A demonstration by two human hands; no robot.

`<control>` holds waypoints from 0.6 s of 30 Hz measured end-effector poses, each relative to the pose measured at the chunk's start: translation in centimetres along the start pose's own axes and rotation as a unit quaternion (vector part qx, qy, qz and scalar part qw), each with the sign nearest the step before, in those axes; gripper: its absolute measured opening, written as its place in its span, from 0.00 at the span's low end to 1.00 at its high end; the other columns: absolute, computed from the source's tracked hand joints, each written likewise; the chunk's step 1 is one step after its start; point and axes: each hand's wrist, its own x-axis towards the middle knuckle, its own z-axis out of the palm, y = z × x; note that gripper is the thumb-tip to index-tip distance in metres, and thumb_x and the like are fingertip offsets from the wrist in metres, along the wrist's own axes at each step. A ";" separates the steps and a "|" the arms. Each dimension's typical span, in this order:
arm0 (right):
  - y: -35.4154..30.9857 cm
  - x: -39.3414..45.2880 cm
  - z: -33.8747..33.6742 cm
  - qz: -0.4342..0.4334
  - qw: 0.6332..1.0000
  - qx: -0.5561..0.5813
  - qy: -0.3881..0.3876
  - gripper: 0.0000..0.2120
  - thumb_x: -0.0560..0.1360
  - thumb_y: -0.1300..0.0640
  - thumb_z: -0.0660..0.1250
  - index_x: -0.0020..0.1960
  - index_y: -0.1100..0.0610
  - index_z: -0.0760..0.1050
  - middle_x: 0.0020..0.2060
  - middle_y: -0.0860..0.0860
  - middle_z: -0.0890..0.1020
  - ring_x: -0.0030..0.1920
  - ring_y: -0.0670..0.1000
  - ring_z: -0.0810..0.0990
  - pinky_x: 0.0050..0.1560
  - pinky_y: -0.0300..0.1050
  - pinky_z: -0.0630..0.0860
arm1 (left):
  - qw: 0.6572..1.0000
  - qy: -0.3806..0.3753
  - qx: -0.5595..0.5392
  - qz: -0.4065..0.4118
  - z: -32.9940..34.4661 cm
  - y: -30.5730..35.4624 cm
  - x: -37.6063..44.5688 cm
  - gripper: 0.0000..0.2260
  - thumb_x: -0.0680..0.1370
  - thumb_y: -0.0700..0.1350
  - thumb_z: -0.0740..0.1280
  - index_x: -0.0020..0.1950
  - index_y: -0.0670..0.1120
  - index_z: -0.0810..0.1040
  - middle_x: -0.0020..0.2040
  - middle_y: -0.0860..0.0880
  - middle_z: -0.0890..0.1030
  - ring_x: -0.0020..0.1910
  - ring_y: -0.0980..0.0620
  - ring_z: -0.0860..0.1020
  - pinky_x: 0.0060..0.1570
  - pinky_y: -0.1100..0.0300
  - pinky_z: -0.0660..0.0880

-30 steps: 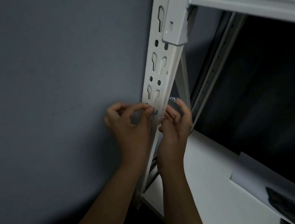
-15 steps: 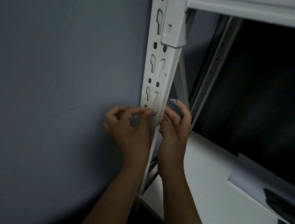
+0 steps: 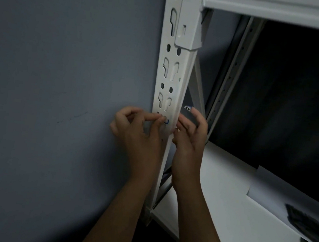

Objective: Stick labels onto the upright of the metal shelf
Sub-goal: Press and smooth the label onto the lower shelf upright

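A white metal shelf upright [image 3: 177, 76] with keyhole slots runs down the middle of the head view. My left hand [image 3: 139, 132] presses a small label with blue marking [image 3: 166, 121] against the upright's front face with its fingertips. My right hand [image 3: 189, 138] is beside the upright's right edge, fingers spread, thumb near the label. A second small white label with dark writing [image 3: 187, 108] sticks to the tip of its raised index finger.
A grey wall [image 3: 58, 88] fills the left side. A white shelf board [image 3: 214, 208] lies at lower right with a white sheet [image 3: 271, 187] and a dark object [image 3: 307, 221] on it. A white beam [image 3: 279, 8] crosses the top. Behind the shelf is dark.
The hands have stayed at the same spot on the upright. My left fingertips have shifted slightly along the label. The view has tilted a little.
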 end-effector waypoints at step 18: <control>-0.2 -0.2 0.8 0.008 1.000 0.016 0.011 0.19 0.76 0.65 0.63 0.65 0.54 0.66 0.57 0.54 0.80 0.55 0.48 0.81 0.48 0.39 0.79 | 0.997 -0.057 0.005 -0.052 0.3 -0.2 0.1 0.02 0.71 0.43 0.72 0.41 0.47 0.80 0.51 0.52 0.69 0.54 0.53 0.65 0.51 0.78 0.57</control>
